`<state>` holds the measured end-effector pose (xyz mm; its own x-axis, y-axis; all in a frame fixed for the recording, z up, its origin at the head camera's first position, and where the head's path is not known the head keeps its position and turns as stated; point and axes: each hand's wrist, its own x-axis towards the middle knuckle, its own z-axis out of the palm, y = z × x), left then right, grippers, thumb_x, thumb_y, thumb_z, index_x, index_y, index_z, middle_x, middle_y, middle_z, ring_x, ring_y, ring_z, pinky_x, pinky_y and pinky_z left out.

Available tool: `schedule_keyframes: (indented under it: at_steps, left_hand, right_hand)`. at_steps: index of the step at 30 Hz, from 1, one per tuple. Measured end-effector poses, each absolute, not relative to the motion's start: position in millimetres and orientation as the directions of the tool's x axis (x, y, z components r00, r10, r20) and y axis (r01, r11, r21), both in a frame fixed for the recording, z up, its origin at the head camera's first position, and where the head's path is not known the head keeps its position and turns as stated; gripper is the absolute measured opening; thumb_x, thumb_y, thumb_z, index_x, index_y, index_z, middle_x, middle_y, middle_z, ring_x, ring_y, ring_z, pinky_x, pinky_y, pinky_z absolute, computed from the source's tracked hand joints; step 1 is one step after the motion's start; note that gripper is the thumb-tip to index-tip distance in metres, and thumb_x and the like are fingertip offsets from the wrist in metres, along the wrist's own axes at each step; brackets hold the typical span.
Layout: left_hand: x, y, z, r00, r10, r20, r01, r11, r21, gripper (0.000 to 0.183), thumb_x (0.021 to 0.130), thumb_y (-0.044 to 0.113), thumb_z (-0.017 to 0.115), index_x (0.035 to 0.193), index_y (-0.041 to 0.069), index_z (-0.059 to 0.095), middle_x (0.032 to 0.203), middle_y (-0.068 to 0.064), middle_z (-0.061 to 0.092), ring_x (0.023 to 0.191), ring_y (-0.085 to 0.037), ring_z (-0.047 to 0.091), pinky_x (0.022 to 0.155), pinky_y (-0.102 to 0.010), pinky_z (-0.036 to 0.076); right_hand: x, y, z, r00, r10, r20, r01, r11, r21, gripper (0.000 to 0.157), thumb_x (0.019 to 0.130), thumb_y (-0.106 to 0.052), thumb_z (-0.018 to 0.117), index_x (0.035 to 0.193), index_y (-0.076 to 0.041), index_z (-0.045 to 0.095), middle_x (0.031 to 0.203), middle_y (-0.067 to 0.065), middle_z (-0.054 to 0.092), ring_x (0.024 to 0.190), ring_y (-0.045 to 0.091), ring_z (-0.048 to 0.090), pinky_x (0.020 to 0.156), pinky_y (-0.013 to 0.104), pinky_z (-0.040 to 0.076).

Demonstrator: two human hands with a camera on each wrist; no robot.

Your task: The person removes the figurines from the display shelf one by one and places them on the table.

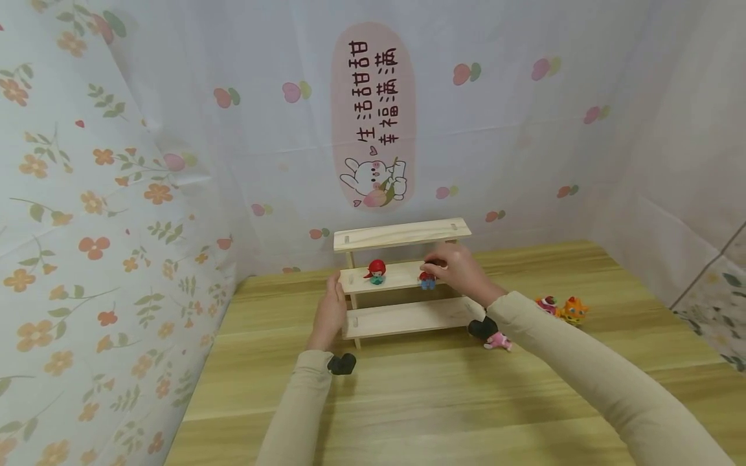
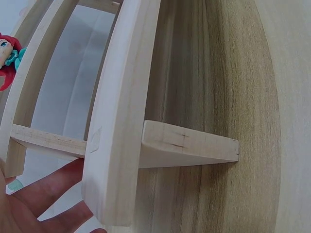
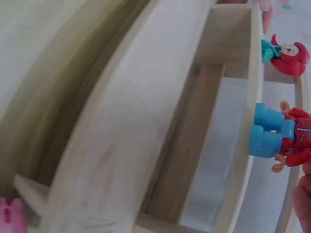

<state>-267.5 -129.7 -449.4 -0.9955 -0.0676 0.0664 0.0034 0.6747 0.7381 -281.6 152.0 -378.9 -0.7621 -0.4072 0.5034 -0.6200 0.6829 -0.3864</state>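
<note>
A three-tier wooden shelf (image 1: 402, 317) stands on the table. My left hand (image 1: 330, 310) grips its left end by the middle tier; in the left wrist view the fingers (image 2: 53, 191) reach in around the side frame. At the right part of the middle tier, my right hand (image 1: 463, 268) holds a toy figure (image 1: 428, 283) in a red jacket and blue trousers by its upper part. Its blue legs (image 3: 267, 131) are right at the tier's edge in the right wrist view. A red-haired figure (image 1: 376, 272) with a teal lower body stands further left on that tier.
A pink toy figure (image 1: 498, 342) lies beside the shelf's lower right end. Farther right on the wood-grain table (image 1: 408, 401) are an orange toy (image 1: 574, 309) and a red-and-pink toy (image 1: 547, 305). A printed curtain (image 1: 280, 175) hangs close behind the shelf.
</note>
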Motion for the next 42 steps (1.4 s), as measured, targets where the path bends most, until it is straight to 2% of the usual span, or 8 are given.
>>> schedule_keyframes:
  at_steps: [6, 14, 22, 30, 37, 42]
  left_hand:
    - [-269.8, -131.1, -452.3, -0.996, -0.068, 0.060, -0.002, 0.677, 0.736, 0.043, 0.107, 0.032, 0.021, 0.148, 0.019, 0.025, 0.060, -0.003, 0.041, 0.053, -0.020, 0.042, 0.050, -0.031, 0.035]
    - [-267.3, -129.8, -449.6, -0.995, -0.067, 0.074, 0.009, 0.673, 0.740, 0.043, 0.107, 0.030, 0.022, 0.147, 0.017, 0.028, 0.059, -0.004, 0.041, 0.055, -0.022, 0.045, 0.052, -0.034, 0.037]
    - [-266.8, -130.5, -448.0, -0.995, -0.066, 0.073, 0.009, 0.672, 0.741, 0.043, 0.107, 0.029, 0.023, 0.147, 0.015, 0.028, 0.069, -0.011, 0.053, 0.067, -0.026, 0.053, 0.065, -0.042, 0.046]
    - [-269.2, -131.5, -451.6, -0.996, -0.060, 0.069, 0.010, 0.678, 0.735, 0.043, 0.107, 0.030, 0.022, 0.147, 0.015, 0.027, 0.066, -0.011, 0.052, 0.063, -0.025, 0.051, 0.058, -0.039, 0.043]
    - [-269.3, -132.9, -451.8, -0.996, -0.058, 0.072, 0.015, 0.665, 0.747, 0.043, 0.106, 0.031, 0.023, 0.147, 0.017, 0.028, 0.075, -0.014, 0.058, 0.073, -0.028, 0.056, 0.072, -0.046, 0.048]
    - [-270.0, -132.8, -452.7, -0.996, -0.058, 0.071, 0.014, 0.667, 0.745, 0.043, 0.106, 0.031, 0.022, 0.147, 0.017, 0.027, 0.067, -0.010, 0.052, 0.066, -0.026, 0.053, 0.064, -0.041, 0.045]
  right_hand:
    - [-273.9, 161.4, -387.3, -0.719, -0.418, 0.555, -0.657, 0.669, -0.348, 0.010, 0.082, -0.016, 0.075, 0.088, -0.008, 0.074, 0.080, 0.002, 0.069, 0.072, 0.014, 0.060, 0.066, 0.031, 0.051]
    - [-261.6, 174.8, -393.9, -0.700, -0.409, 0.585, -0.665, 0.672, -0.326, 0.011, 0.080, -0.015, 0.077, 0.087, -0.006, 0.074, 0.080, 0.002, 0.067, 0.072, 0.014, 0.058, 0.065, 0.029, 0.050]
    - [-247.3, 189.9, -405.2, -0.745, -0.388, 0.542, -0.623, 0.696, -0.358, 0.009, 0.081, -0.018, 0.076, 0.087, -0.012, 0.074, 0.078, -0.005, 0.065, 0.072, 0.009, 0.056, 0.064, 0.028, 0.049]
    - [-233.0, 196.4, -417.4, -0.741, -0.407, 0.533, -0.627, 0.705, -0.333, 0.007, 0.080, -0.019, 0.076, 0.084, -0.015, 0.072, 0.080, -0.005, 0.066, 0.071, 0.008, 0.056, 0.064, 0.028, 0.049]
    - [-226.3, 199.6, -429.5, -0.730, -0.424, 0.537, -0.643, 0.692, -0.328, 0.009, 0.078, -0.015, 0.078, 0.084, -0.011, 0.073, 0.076, -0.005, 0.065, 0.068, 0.006, 0.054, 0.060, 0.025, 0.047]
    - [-220.4, 202.0, -437.9, -0.746, -0.405, 0.529, -0.628, 0.691, -0.357, 0.009, 0.079, -0.016, 0.077, 0.085, -0.012, 0.073, 0.079, -0.006, 0.064, 0.069, 0.006, 0.055, 0.060, 0.025, 0.049]
